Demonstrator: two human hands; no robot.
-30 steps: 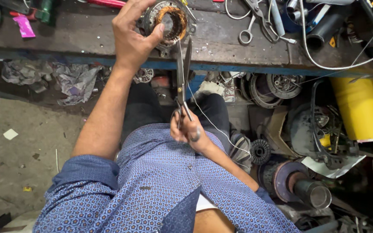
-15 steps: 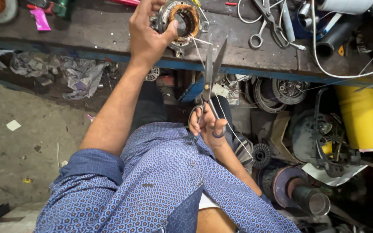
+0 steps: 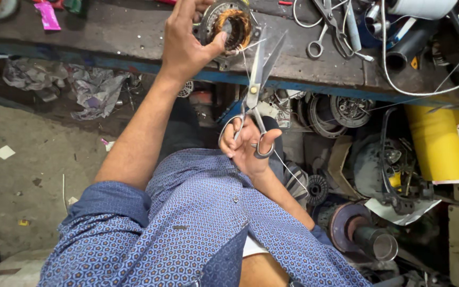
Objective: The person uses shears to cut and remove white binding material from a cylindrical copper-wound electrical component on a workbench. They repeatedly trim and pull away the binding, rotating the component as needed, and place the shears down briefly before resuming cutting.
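At the edge of the workbench [image 3: 134,32] we are gripping a round motor stator [image 3: 228,24] with our left hand [image 3: 187,45], fingers wrapped over its metal rim and the thumb pressing against the side, so that hand is clamped firmly on it; the stator is resting at the front edge of the bench top, its copper windings showing orange inside the ring. Our right hand [image 3: 248,149] is holding a pair of scissors [image 3: 256,85] lower down, close to our chest, with the thumb through one loop and fingers through the other, closed around the handles. We are keeping the blades parted in a narrow V, their tips pointing up and reaching just beside the right edge of the stator. A thin white thread [image 3: 288,170] is running from the stator down past the scissors and away to the right. Further right on the bench a second pair of scissors [image 3: 325,24] is lying among white cable [image 3: 399,79] and dark tubes. Below the bench we are seeing crumpled grey rags [image 3: 86,87] on the floor at left, motor parts [image 3: 346,109] under the bench, and a yellow container [image 3: 442,141] at right
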